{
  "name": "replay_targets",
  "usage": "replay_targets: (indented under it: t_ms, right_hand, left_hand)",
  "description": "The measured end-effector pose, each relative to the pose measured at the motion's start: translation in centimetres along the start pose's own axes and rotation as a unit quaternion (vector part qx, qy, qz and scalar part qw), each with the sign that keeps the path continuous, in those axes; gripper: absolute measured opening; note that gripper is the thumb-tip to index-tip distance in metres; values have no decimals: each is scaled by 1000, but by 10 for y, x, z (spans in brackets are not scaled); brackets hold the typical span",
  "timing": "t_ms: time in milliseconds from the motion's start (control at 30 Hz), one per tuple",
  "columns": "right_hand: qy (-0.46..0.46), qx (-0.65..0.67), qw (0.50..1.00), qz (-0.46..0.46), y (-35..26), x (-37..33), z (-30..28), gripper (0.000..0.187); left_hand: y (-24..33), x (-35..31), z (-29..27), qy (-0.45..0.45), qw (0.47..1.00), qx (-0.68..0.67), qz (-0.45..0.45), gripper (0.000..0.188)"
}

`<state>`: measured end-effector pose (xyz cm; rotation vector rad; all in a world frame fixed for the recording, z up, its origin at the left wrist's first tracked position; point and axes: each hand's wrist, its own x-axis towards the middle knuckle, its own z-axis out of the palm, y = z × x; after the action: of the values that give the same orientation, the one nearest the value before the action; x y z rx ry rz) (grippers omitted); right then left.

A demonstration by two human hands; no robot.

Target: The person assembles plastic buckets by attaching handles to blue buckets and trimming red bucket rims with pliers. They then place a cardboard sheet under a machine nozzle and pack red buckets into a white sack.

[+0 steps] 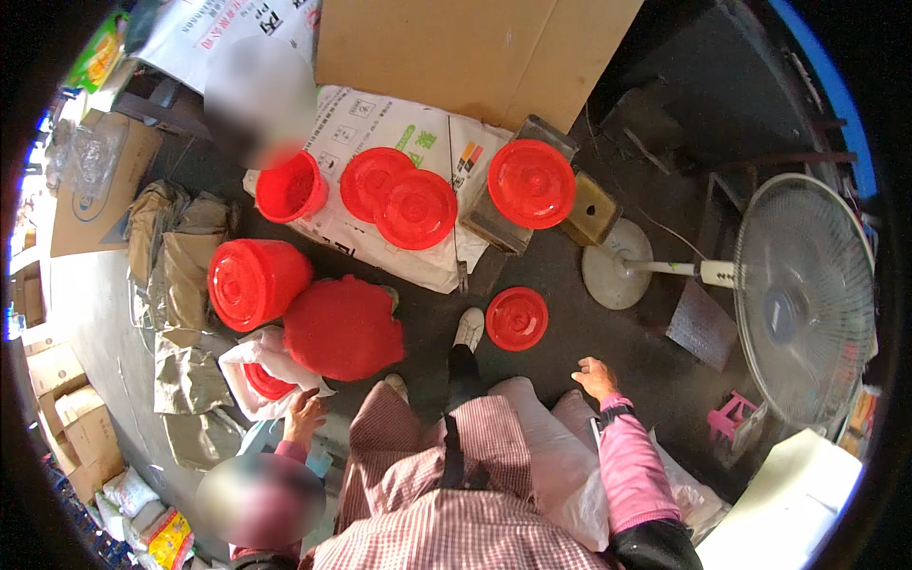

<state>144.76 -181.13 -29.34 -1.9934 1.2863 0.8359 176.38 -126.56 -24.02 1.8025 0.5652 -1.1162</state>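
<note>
My left hand (304,416) is low on the left with its fingers apart, beside the edge of a white plastic bag (239,372). Red round plastic (269,382) shows in the bag's mouth. My right hand (596,378) hovers above the floor with loosely bent fingers, and nothing shows in it. Beyond it a red round lid (516,318) lies on the floor. A lidded red bucket (271,275) stands at the left, next to a broad, dull red thing (342,328) whose kind I cannot make out.
An open red bucket (304,190) and two overlapping red lids (415,209) sit on white printed sacking (432,271). Another red lid (532,185) rests on a small stand. A standing fan (798,304), a pink stool (731,415) and cartons (85,432) are around.
</note>
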Motion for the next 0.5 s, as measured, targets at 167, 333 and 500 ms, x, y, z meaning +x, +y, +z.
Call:
replay_targets:
  t_ms: [167, 333, 500]
  right_hand:
    - [-22, 59, 997, 47, -3, 122, 66, 41]
    - [-2, 16, 996, 92, 31, 243, 184, 42]
    - [-49, -158, 985, -57, 97, 357, 308, 36]
  left_hand:
    - [39, 24, 70, -53, 998, 40, 7, 46]
    - [56, 107, 144, -115, 991, 60, -8, 47]
    - [40, 178, 209, -166, 984, -30, -49, 39]
